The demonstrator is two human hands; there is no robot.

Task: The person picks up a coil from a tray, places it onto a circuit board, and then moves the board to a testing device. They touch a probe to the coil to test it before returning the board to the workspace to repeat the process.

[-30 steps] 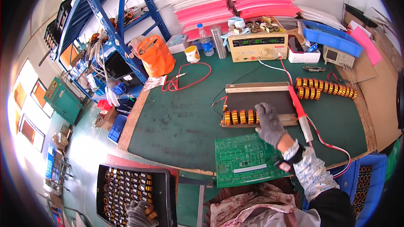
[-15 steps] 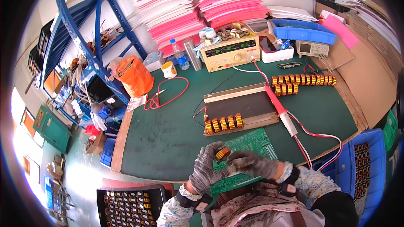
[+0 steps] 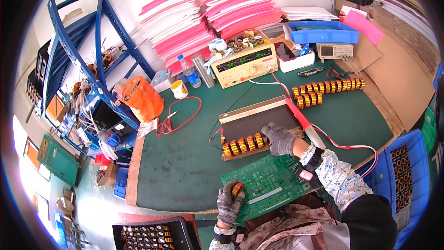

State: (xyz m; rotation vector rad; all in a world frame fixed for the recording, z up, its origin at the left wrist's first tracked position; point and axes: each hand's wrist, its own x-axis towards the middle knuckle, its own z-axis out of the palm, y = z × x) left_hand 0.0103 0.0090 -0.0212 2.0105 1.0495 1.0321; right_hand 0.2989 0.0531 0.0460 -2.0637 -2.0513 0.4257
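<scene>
My left hand, in a grey striped glove, closes around a ring-shaped coil wound with copper-coloured wire. It is over the left edge of a large green circuit board. Farther out, my gloved right hand reaches over a dark test plate with pale rails. Its fingers bend down at the right end of a row of copper coils standing along the near rail. Whatever these fingertips grip is hidden.
A red-and-white probe lies across the plate's right end, its cables trailing rightward. Behind stands a beige power meter. More coils line the back right. A black tray of parts is at lower left, a blue bin at right.
My right hand has left my left hand and moved forward to the coil row. My left hand, still with a coil, has lowered to the board's left edge. The view has shifted slightly.
</scene>
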